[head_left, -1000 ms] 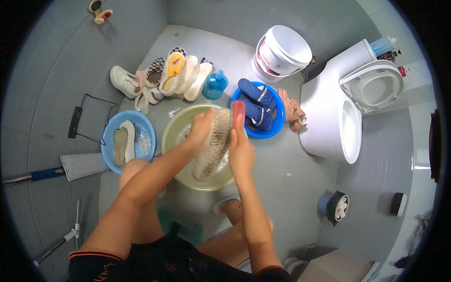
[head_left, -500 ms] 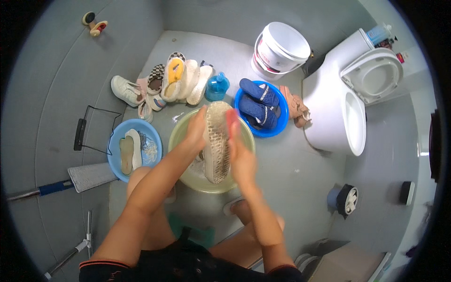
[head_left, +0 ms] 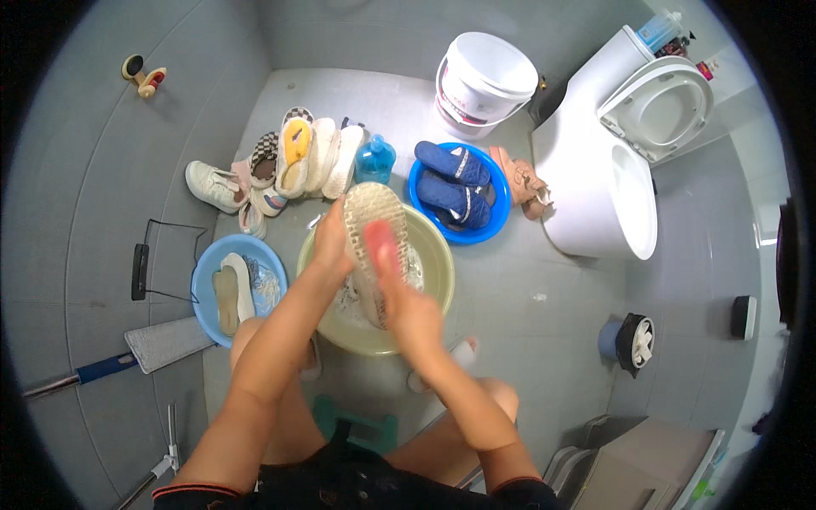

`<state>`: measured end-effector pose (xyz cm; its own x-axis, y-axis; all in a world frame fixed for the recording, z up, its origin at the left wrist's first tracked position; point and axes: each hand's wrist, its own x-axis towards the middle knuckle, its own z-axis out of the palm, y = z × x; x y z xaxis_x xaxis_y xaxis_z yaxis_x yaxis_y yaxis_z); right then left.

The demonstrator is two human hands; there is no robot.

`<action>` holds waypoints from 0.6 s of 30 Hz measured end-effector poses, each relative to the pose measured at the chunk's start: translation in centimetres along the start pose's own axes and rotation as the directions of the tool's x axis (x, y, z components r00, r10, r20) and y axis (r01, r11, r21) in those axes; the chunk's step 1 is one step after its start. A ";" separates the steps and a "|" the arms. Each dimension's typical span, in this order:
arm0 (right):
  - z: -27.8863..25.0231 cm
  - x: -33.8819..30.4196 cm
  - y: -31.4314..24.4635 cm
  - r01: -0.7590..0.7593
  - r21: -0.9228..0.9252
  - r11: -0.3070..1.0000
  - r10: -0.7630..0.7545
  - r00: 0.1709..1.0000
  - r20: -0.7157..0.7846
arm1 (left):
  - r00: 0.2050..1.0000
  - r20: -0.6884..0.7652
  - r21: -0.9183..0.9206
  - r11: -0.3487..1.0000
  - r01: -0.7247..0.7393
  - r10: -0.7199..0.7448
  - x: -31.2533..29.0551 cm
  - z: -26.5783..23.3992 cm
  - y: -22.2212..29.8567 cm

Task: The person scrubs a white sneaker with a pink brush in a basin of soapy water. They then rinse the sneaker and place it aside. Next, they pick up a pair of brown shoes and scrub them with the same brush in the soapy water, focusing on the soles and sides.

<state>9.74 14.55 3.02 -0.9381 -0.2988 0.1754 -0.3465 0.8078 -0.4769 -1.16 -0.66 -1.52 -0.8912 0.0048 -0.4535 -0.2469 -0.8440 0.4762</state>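
One head-worn fisheye view, left unit of a side-by-side pair, upright and unmirrored. Vantage is above the lap (head_left: 357, 472), facing steeply down and forward, with the hands (head_left: 414, 323) near mid-frame. Forearms (head_left: 276, 357) enter from the lower edge. Range is close, coverage wide: floor (head_left: 535, 340), left wall (head_left: 81, 212) and toilet (head_left: 582, 195) all fall within it. Straight edges bow toward the dark rim.

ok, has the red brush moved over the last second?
Yes: judged against the toilet, the red brush has shifted left and lower in the picture.
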 end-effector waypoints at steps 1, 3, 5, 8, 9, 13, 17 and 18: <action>-1.1 1.5 1.5 -0.142 -0.068 0.988 0.146 0.987 0.073 | 1.000 0.004 0.016 1.000 0.013 -0.013 0.0 0.3 -0.3; -1.1 2.7 2.2 -0.217 -0.016 0.976 0.218 0.976 0.023 | 0.999 -0.020 0.071 0.997 0.039 -0.037 -0.5 1.5 0.0; -0.9 2.5 0.8 -0.208 -0.024 0.978 0.208 0.978 0.003 | 0.999 0.049 0.018 1.000 0.016 -0.017 0.4 0.7 -0.1; -0.5 1.0 0.5 -0.108 0.064 0.992 0.111 0.993 -0.050 | 0.999 0.043 -0.004 1.000 0.031 -0.031 -0.5 1.2 -0.3; -1.5 2.2 1.7 -0.201 -0.012 0.980 0.200 0.979 -0.021 | 0.998 0.033 -0.004 0.999 0.052 -0.052 -1.0 1.5 -0.7; -1.9 4.0 1.8 -0.283 0.052 0.958 0.286 0.956 -0.071 | 0.997 0.022 -0.028 0.997 0.069 -0.068 -0.5 1.1 -1.1; -1.9 2.8 1.8 -0.233 0.099 0.967 0.242 0.966 -0.093 | 0.995 0.050 0.007 0.996 0.086 -0.086 -0.8 0.6 -1.6; -1.9 3.3 2.0 -0.247 0.111 0.963 0.258 0.961 -0.103 | 0.996 0.033 0.040 0.996 0.079 -0.081 -0.9 0.9 -1.4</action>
<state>5.92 16.16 4.30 -0.9906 -0.0264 0.1340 -0.1021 0.7952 -0.5977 -0.34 1.06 -1.07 -0.8804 0.0904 -0.4656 -0.3318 -0.8190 0.4682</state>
